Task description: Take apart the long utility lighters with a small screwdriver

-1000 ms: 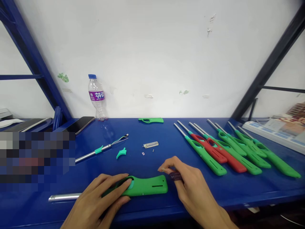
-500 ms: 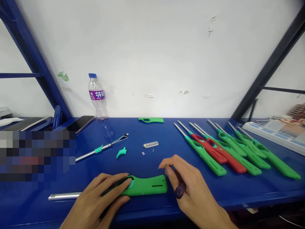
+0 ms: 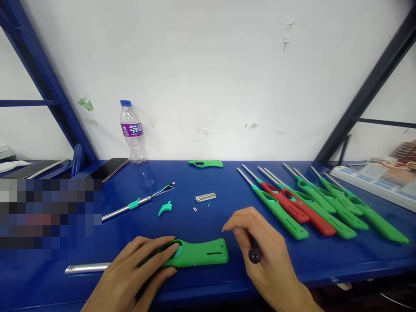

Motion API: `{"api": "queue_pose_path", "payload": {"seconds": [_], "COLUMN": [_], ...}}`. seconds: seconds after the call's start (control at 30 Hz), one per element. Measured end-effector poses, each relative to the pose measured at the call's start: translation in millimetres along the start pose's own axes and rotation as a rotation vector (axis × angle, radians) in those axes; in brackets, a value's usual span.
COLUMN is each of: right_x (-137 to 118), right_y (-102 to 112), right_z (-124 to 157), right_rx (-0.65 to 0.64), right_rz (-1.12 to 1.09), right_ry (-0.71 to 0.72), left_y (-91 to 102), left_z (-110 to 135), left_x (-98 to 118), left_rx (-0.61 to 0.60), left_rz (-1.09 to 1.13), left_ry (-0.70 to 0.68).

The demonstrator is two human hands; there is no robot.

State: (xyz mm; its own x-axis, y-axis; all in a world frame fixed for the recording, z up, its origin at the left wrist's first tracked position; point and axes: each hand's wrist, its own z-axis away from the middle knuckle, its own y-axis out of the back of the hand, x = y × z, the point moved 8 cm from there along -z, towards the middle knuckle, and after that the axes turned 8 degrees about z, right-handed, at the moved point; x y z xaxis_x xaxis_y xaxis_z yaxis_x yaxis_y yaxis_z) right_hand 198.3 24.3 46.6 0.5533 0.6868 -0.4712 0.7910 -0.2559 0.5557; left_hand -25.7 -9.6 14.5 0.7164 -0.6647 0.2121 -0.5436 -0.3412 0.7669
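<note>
A green long-nosed gas lighter [image 3: 201, 253] lies level near the table's front edge, its metal tube pointing left. My left hand [image 3: 138, 268] rests over its trigger end and presses it to the table, fingers closed around the body. Just right of the lighter's butt end, which has a slot and a small hole, my right hand [image 3: 264, 249] hovers with bent fingers. Tucked in it is a dark purple handle [image 3: 255, 255], like a screwdriver's; its shaft is hidden. Thumb and forefinger come close together, with perhaps something tiny at their tips.
Beyond the hands lie a teal trigger [image 3: 165, 208], a clear fuel tank [image 3: 205, 197], tiny parts [image 3: 195, 209], a metal tube with wires [image 3: 126, 208] and a green casing half [image 3: 208, 164]. Several green and red lighters [image 3: 292, 208] lie right. A bottle [image 3: 132, 132] and phone [image 3: 112, 168] stand back left.
My right hand has shifted slightly right, away from the lighter's butt end, and its fingers have drawn together. The handle in it has turned. My left hand and the lighter stay put.
</note>
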Motion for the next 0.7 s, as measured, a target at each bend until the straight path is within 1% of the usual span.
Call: {"api": "queue_pose_path", "payload": {"seconds": [0.27, 0.4, 0.53, 0.7], "right_x": [-3.9, -12.6, -19.3, -19.5], "right_y": [2.9, 4.9, 9.5, 13.5], "right_z": [0.1, 0.5, 2.9, 9.6], "right_rx": [-0.021, -0.044, -0.007, 0.045], "right_rz": [-0.021, -0.033, -0.056, -0.002], "right_ry": [-0.012, 0.051, 0.125, 0.159], "left_y": [-0.9, -0.4, -1.6, -0.7], "left_z": [-2.0, -0.3, 1.5, -1.5], "left_x": [-0.8, -0.2, -0.7, 0.8], "left_rx": [0.005, 0.007, -0.002, 0.0], "left_rz": [0.016, 0.004, -0.005, -0.022], "left_ry": [0.003, -0.002, -0.001, -0.006]}}
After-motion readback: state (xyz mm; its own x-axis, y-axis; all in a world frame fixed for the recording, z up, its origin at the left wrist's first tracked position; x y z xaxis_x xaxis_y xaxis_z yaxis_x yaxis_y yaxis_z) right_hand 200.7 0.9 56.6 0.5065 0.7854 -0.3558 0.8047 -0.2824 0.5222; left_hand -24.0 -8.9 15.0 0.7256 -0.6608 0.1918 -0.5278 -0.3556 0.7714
